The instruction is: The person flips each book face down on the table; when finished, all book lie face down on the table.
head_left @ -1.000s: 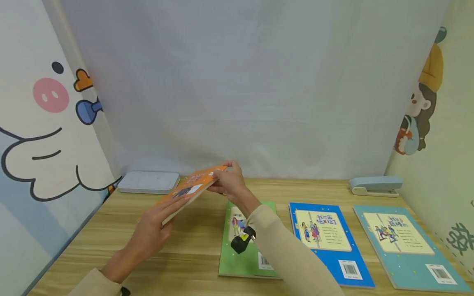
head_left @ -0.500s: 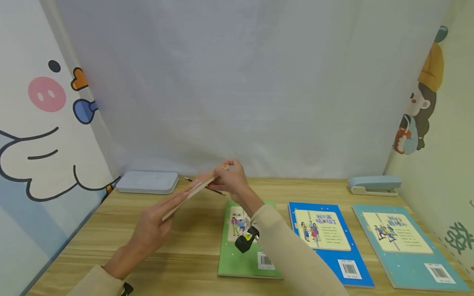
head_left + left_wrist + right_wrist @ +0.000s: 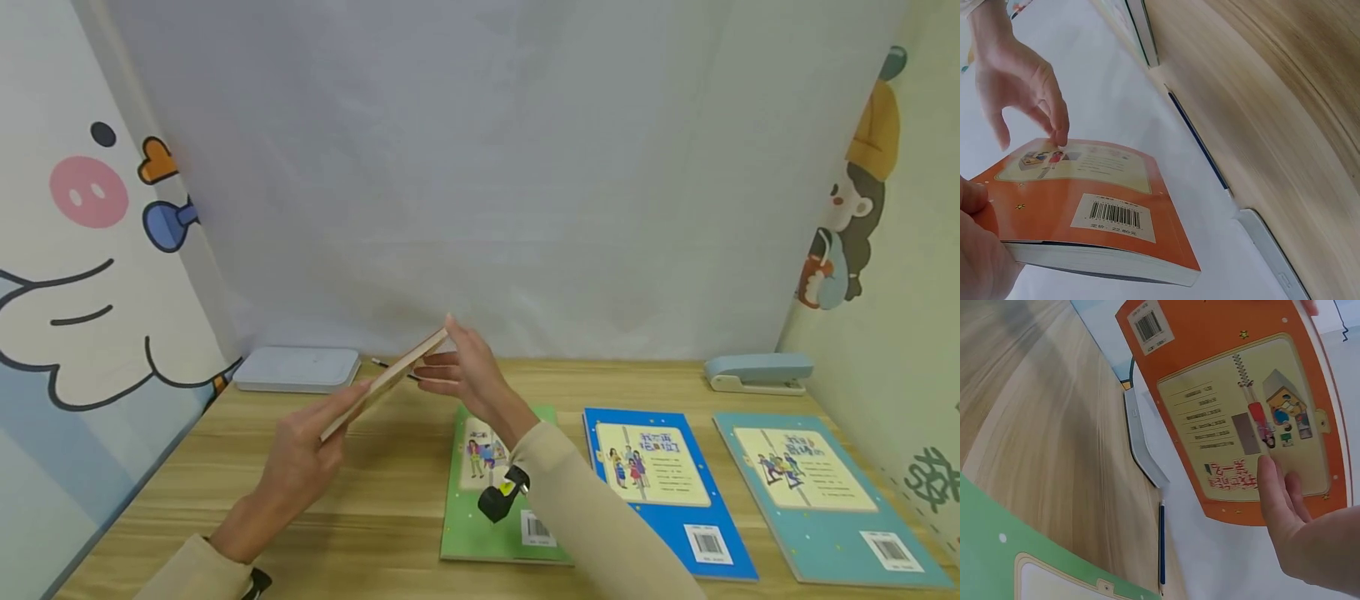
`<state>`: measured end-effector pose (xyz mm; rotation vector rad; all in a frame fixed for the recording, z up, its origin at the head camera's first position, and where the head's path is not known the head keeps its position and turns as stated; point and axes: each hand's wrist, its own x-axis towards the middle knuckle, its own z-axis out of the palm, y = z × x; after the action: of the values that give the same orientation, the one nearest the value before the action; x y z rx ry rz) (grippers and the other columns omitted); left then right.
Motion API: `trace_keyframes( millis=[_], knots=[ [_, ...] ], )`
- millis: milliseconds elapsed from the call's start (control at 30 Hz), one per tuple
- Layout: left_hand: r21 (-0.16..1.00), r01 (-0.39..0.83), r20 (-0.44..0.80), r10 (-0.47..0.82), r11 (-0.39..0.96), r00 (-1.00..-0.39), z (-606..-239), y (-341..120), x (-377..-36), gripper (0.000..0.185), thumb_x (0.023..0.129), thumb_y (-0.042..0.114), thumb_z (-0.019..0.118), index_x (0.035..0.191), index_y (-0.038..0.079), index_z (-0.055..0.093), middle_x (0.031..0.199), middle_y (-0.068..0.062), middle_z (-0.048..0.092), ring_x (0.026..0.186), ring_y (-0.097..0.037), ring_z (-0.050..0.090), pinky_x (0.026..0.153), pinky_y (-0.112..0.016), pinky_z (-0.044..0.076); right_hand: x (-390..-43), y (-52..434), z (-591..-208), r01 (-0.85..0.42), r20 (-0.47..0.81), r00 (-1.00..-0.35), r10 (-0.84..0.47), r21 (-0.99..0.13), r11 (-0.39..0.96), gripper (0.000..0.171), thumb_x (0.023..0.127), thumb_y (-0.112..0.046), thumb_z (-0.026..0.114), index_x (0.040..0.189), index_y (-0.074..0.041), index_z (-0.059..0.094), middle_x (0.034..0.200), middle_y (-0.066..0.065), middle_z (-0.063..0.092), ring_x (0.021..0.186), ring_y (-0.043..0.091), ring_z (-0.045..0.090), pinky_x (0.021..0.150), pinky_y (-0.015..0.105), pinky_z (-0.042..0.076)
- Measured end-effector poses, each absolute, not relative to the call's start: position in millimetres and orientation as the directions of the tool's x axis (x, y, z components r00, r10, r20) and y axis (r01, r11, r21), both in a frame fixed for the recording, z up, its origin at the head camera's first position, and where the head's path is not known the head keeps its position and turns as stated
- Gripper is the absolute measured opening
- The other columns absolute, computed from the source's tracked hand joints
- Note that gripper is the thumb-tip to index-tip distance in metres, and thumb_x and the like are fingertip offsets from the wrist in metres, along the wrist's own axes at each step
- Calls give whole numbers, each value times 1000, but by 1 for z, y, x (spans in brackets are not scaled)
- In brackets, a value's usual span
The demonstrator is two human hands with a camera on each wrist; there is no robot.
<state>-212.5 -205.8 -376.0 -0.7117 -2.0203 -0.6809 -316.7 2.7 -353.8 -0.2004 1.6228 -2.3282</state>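
Both hands held an orange paperback book [image 3: 385,382] in the air above the wooden counter [image 3: 375,500], tilted so that the head view saw mostly its page edge. The left hand [image 3: 303,458] gripped the book's near lower corner, thumb on the cover beside the barcode and fingers curled underneath. The right hand [image 3: 457,375] was at the far upper end, fingers nearly straight and spread, their tips resting on the back cover by the cartoon picture; it pressed rather than clasped.

Flat on the counter below and right of the hands lay three more books in a row: a green book [image 3: 487,492] partly under the right sleeve, a blue book [image 3: 660,492] just beside it, and a teal book [image 3: 817,500] farthest right. A pale blue stapler [image 3: 757,372] sat near the back right corner. At the back left rested a flat light grey case [image 3: 297,368], with a dark pen [image 3: 1161,540] lying just beside it.
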Motion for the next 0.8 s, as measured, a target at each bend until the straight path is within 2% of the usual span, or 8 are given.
trace_keyframes(
  millis=[167,267,433,500,700,800],
  knots=[
    [202,722,879,203,662,-432,-374,-206,-214,65,63,-30,73,120,1,71,110,-22,73,100,-33,71,92,-9,47,-316,4,-357,162,-41,-939,-343,-928,-334,65,103,-56,37,153,-14,30,126,32,58,111,42,67,92,50,58],
    [229,732,884,179,641,-432,-374,-207,-214,65,64,-33,68,121,-2,70,112,-24,72,110,-19,66,95,-6,42,-315,5,-359,161,-35,-935,-352,-929,-334,64,105,-53,35,157,-17,24,133,35,54,116,46,64,93,51,57],
    [266,757,895,138,597,-424,-371,-207,-214,60,68,-33,63,121,-5,69,114,-27,70,120,6,53,94,-7,43,-315,8,-366,148,-32,-927,-373,-946,-289,60,108,-42,35,160,-24,11,143,37,46,125,51,56,95,50,56],
    [275,766,902,120,581,-415,-368,-207,-215,57,71,-32,64,121,-5,69,113,-28,70,120,7,54,92,-7,45,-315,9,-369,145,-33,-924,-380,-952,-271,58,109,-37,37,160,-26,13,145,37,44,126,51,55,95,50,56],
    [340,763,895,61,550,-443,-361,-207,-211,50,76,-27,65,122,-6,68,115,-24,69,112,12,57,82,-5,47,-314,9,-373,141,-41,-924,-379,-961,-239,56,107,-27,43,157,-29,18,147,36,39,128,50,53,96,52,55],
    [355,758,892,43,547,-449,-357,-206,-208,51,77,-27,64,123,-5,68,115,-25,69,110,13,58,81,-5,47,-314,9,-374,137,-33,-921,-389,-960,-244,57,107,-24,44,157,-30,17,149,35,37,130,49,52,99,53,53]
  ],
)
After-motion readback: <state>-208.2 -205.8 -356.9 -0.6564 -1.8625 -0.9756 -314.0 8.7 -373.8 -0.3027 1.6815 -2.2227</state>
